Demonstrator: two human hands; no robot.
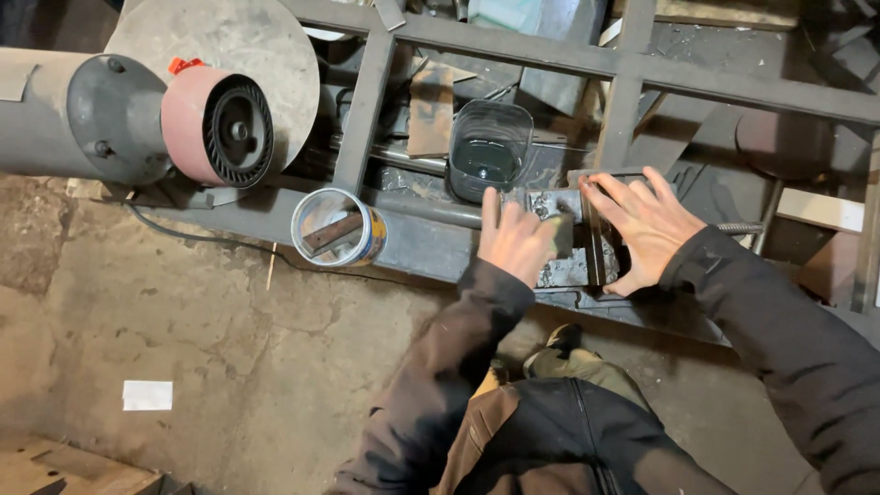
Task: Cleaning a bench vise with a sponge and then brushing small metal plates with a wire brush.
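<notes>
My left hand (pixel 515 240) rests on a short grey metal bar (pixel 553 203) lying on a dark steel frame (pixel 431 246), fingers curled over it with a scrap of grey pad under the fingertips. To its right my right hand (pixel 642 225) lies flat with fingers spread, pressing a dark flat metal piece (pixel 600 261) that stands against the bar. Both sleeves are dark. What lies under my palms is hidden.
A dark plastic tub with liquid (pixel 489 149) stands just behind the hands. An open tin can (pixel 337 227) with a metal strip inside sits left of them. A belt grinder with a reddish belt (pixel 213 126) and grey round disc (pixel 234 46) fills the upper left. Concrete floor (pixel 183 321) lies below.
</notes>
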